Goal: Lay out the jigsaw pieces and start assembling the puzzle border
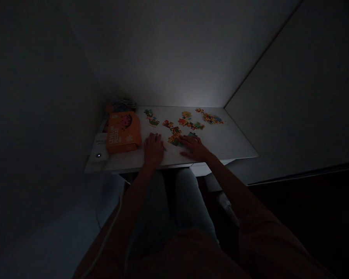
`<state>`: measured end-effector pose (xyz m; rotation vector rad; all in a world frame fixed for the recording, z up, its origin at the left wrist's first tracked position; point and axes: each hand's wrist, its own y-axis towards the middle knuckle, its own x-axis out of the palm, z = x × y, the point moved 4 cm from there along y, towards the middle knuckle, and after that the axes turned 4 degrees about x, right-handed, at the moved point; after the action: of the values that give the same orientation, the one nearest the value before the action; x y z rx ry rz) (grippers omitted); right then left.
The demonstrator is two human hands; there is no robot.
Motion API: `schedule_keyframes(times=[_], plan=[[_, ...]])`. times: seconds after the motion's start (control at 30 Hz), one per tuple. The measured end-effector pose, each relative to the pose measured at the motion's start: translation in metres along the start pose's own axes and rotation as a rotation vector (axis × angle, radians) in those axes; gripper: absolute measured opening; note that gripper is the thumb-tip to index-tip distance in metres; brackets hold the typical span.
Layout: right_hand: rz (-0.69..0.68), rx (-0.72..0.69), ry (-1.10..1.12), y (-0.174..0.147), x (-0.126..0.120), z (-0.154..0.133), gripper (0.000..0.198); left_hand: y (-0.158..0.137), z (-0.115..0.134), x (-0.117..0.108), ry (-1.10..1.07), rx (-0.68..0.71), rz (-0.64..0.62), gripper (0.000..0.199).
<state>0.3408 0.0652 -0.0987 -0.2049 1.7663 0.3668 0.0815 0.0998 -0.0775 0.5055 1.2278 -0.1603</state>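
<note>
In the dim head view, my left hand rests on the white desk with its fingers bent a little and the tips on the surface. A small dark puzzle piece shows beside its thumb side. My right hand lies with its fingers stretched out, fingertips touching the edge of a joined cluster of puzzle pieces. Just beyond its knuckles is a dark green puzzle piece, partly covered by the hand. I see nothing gripped in either hand.
An orange puzzle box stands at the left. Behind my hands lie green pieces, a yellow and red cluster and a colourful pile. A white device with a small light sits at the desk's left corner. Walls border the desk.
</note>
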Motion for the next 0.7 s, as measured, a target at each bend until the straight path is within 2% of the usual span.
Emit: schedule_keyframes(times=[0.1, 0.17, 0.3, 0.53, 0.63, 0.7], plan=[[0.068, 0.069, 0.023, -0.001, -0.002, 0.003, 0.070, -0.002, 0.018, 0.003, -0.050, 0.287, -0.083, 0.059], [0.145, 0.152, 0.025, -0.003, -0.003, 0.008, 0.063, -0.003, 0.025, 0.006, -0.057, 0.376, -0.153, 0.062], [0.241, 0.297, 0.020, -0.007, -0.003, 0.014, 0.053, -0.003, 0.026, 0.008, -0.043, 0.303, -0.151, 0.066], [0.293, 0.451, -0.037, -0.007, -0.007, 0.016, 0.056, -0.003, 0.020, -0.002, -0.012, 0.044, -0.062, 0.077], [0.297, 0.491, -0.059, -0.007, -0.007, 0.017, 0.058, -0.002, 0.019, 0.000, -0.005, 0.007, -0.085, 0.082], [0.286, 0.470, -0.046, -0.005, -0.007, 0.017, 0.059, -0.001, 0.017, 0.002, -0.001, 0.014, -0.100, 0.083]])
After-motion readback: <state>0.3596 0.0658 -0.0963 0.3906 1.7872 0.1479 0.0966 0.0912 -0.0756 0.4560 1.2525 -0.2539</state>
